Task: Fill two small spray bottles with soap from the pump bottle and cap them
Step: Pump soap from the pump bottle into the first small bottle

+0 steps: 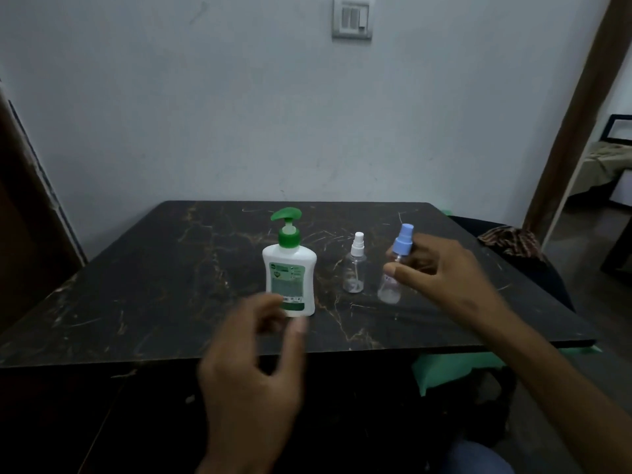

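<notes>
Left hand (253, 364) loosely curled; right hand (441, 268) gripping.

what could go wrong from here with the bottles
The right hand is closing round the blue-capped spray bottle, which looks light and nearly empty; a clumsy grip might tip it into the white-capped spray bottle beside it. The left hand hovers blurred by the base of the pump bottle and could knock it. Narrow necks may spill soap on the table.
</notes>
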